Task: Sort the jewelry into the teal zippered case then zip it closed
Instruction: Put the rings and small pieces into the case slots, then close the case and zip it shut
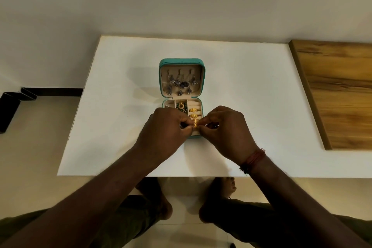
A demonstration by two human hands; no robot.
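Observation:
The teal zippered case (162, 78) lies open in the middle of the white table (120, 86), lid tilted back. Several dark silver earrings (182, 84) hang inside the lid. In the base, a green and gold pendant (181, 105) fills the middle compartment, and gold rings (194, 112) sit in the cream ring rolls on the right. My left hand (166, 125) and my right hand (223, 125) meet over the front of the ring rolls, fingertips pinched on a small gold ring (195, 125). My left hand hides the base's front left part.
A wooden board (340, 90) lies at the table's right side. A dark metal frame (12, 104) stands on the floor to the left. My legs and feet show below the table's near edge. A red thread band (253, 159) circles my right wrist.

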